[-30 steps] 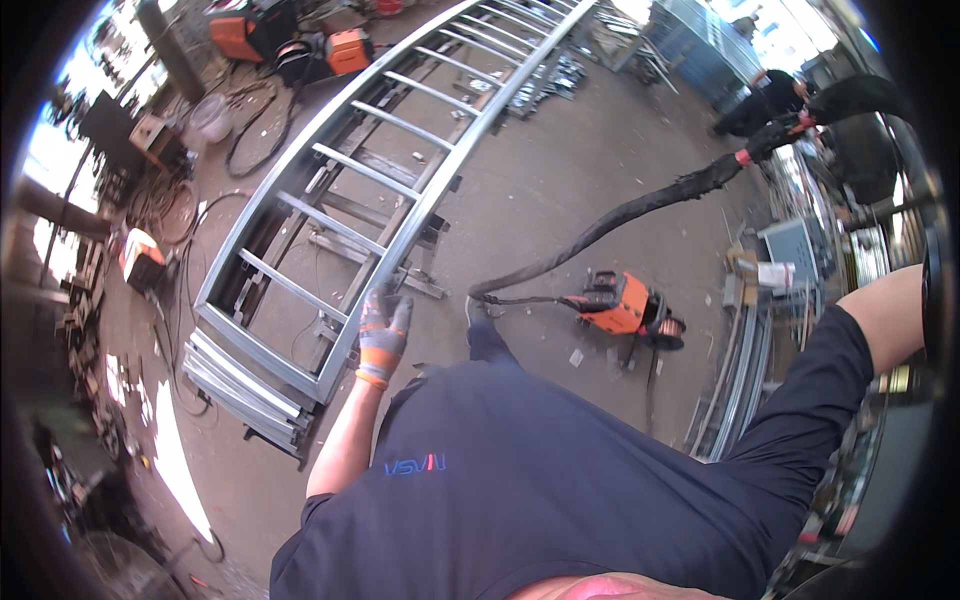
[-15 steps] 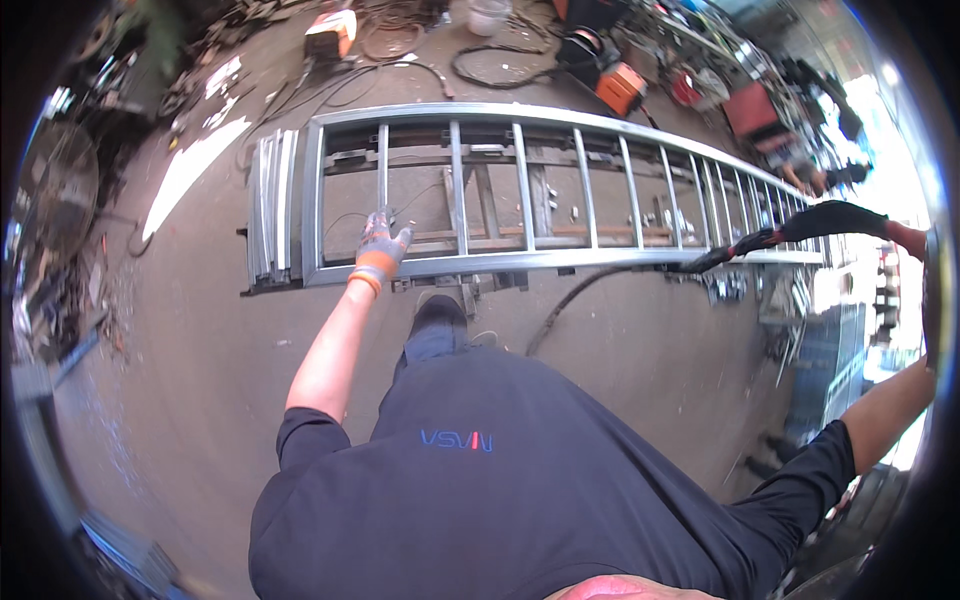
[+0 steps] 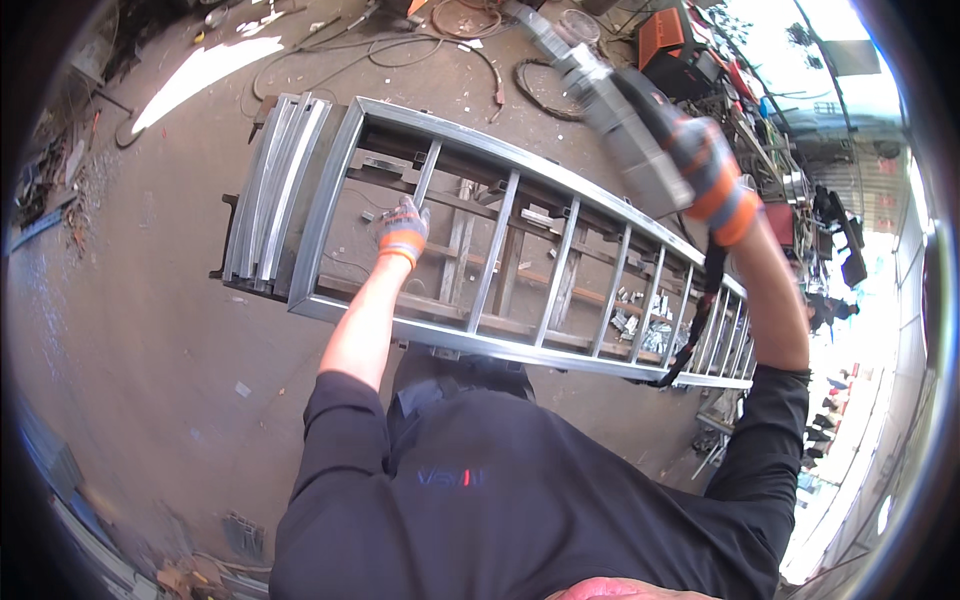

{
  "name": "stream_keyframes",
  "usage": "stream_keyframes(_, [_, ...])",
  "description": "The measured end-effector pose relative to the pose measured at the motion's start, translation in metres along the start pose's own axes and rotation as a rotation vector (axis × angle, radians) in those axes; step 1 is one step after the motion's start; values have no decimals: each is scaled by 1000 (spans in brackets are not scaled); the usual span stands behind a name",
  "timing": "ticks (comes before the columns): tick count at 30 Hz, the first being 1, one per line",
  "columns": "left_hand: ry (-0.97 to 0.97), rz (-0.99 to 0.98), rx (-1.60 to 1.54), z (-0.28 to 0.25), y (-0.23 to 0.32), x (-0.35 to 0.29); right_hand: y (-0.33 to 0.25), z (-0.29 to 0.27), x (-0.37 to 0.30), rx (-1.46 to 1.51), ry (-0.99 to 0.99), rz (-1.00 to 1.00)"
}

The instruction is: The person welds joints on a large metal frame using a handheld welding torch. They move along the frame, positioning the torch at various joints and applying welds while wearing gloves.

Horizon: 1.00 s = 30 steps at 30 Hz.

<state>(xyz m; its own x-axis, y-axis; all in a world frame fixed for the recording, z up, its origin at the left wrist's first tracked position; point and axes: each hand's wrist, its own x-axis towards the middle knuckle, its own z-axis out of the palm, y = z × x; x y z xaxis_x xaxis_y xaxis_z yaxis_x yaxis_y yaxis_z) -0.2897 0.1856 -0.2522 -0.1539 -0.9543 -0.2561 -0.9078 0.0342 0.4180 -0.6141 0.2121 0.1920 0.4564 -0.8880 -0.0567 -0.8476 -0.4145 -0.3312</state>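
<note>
A long ladder-like frame (image 3: 430, 333) of bright metal tube, with several cross rungs, lies across the view in front of me. My left hand (image 3: 404, 232), in a grey and orange glove, is closed round its leftmost rung (image 3: 428, 172). Raised above the frame's far rail, my gloved right hand (image 3: 712, 180) grips a long silver-grey welding gun (image 3: 625, 130). The gun is smeared by motion and its tip points to the far left. A dark thick cable (image 3: 712, 275) hangs below that hand and crosses the frame's right part.
Loose metal strips (image 3: 275, 190) lie beside the frame's left end. Wooden and metal supports show beneath the rungs, with small metal offcuts (image 3: 645, 325) nearby. Cables (image 3: 400, 50) coil over the far floor. An orange and black machine (image 3: 668, 50) stands at the far right.
My right hand has swung from the right edge up over the frame, bringing the welding gun into view. My left hand has closed on the rung. The view has turned, tilting the frame.
</note>
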Motion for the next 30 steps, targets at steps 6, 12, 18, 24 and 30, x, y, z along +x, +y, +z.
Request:
stream_keyframes(6, [-80,-32,-53,7,-9,-14,15,162,83,-143,-278,-198])
stream_keyframes(12, [-128,-9,9,7,-4,-6,34,223,86,-126,-353,-121])
stream_keyframes(18, [-20,33,8,14,-8,-14,46,243,77,-69,-357,-35])
stream_keyframes(24, [52,107,59,9,-9,-16,51,249,80,-35,-388,5])
stream_keyframes(30, [161,172,76,12,-11,-15,52,256,78,22,-307,-34])
